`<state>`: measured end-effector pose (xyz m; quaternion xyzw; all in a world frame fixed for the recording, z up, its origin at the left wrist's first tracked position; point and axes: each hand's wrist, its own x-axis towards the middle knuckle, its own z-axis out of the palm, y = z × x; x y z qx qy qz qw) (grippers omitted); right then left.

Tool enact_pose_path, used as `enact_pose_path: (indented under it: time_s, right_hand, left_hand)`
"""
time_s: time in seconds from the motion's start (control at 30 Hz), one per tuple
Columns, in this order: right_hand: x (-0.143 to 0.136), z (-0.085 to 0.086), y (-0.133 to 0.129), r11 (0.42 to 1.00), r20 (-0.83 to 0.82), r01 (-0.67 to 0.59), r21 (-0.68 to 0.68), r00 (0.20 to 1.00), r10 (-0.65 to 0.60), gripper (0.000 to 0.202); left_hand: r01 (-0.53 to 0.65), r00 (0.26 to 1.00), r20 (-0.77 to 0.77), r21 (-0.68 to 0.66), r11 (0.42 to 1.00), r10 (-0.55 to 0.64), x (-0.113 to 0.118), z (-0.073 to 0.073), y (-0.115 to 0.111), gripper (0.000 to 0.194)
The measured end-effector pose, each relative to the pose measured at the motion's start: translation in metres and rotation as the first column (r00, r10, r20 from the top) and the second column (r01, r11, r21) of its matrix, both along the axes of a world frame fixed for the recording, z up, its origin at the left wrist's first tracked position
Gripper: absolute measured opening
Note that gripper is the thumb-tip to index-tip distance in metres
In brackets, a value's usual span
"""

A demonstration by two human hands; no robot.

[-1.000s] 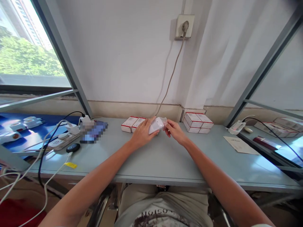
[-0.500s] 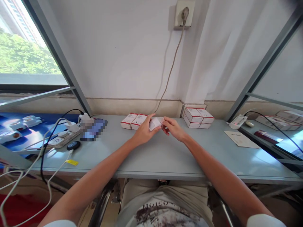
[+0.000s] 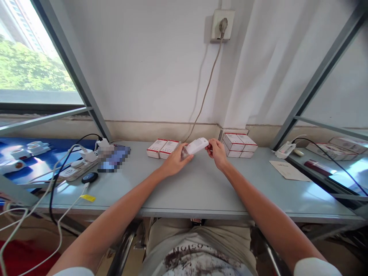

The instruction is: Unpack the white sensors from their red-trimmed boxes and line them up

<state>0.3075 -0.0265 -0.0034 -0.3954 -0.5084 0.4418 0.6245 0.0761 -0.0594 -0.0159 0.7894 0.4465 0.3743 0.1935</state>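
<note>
A smooth white oblong device (image 3: 197, 145) is held above the table between my two hands, its near-left end inside what looks like a translucent wrapper (image 3: 185, 151). My left hand (image 3: 176, 160) is closed around the wrapped end, thumb in front. With bent fingers, my right hand (image 3: 216, 151) pinches the far right end of the device. Just behind my left hand lie two white boxes with red edges (image 3: 158, 148), side by side. A stack of similar boxes (image 3: 239, 144) stands beyond my right hand.
On the left of the grey table (image 3: 184, 195) are a power strip (image 3: 76, 168) with plugs, a blurred-out phone (image 3: 114, 158), a round black puck (image 3: 89, 177) and loose cables. A paper sheet (image 3: 289, 170) and white adapter (image 3: 284, 149) lie right. A socket (image 3: 222, 26) is on the wall.
My right hand has moved right, away from my left hand, and a longer part of the white device now shows out of the wrapper. My left hand has kept its hold.
</note>
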Motion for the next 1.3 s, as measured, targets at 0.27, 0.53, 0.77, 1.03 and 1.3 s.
enact_pose_path:
  time_s: [0.27,0.53,0.77,1.03,1.3]
  right_hand:
    - [0.002,-0.002,0.006,0.994,-0.155,0.099,-0.048,0.982,-0.105,0.032]
    - [0.016,-0.003,0.019,0.942,-0.222,0.305,-0.141,0.917,-0.330,0.029]
    - [0.020,-0.008,0.024,0.913,-0.183,0.380,-0.151,0.896,-0.404,0.025]
    - [0.022,-0.015,0.025,0.920,-0.118,0.359,-0.156,0.918,-0.379,0.029]
    - [0.015,-0.015,0.021,0.953,-0.139,0.276,-0.124,0.946,-0.292,0.029]
  left_hand:
    - [-0.018,0.999,-0.032,0.045,0.999,0.019,-0.005,0.003,0.001,0.062]
    - [0.076,0.987,-0.148,0.079,0.994,-0.064,-0.007,0.007,-0.003,0.056]
    - [0.186,0.929,-0.349,0.150,0.971,-0.124,-0.013,0.014,-0.009,0.049]
    - [0.223,0.900,-0.391,0.038,0.974,-0.191,-0.011,0.015,-0.010,0.053]
    - [0.220,0.905,-0.382,0.050,0.974,-0.184,-0.010,0.013,-0.008,0.060]
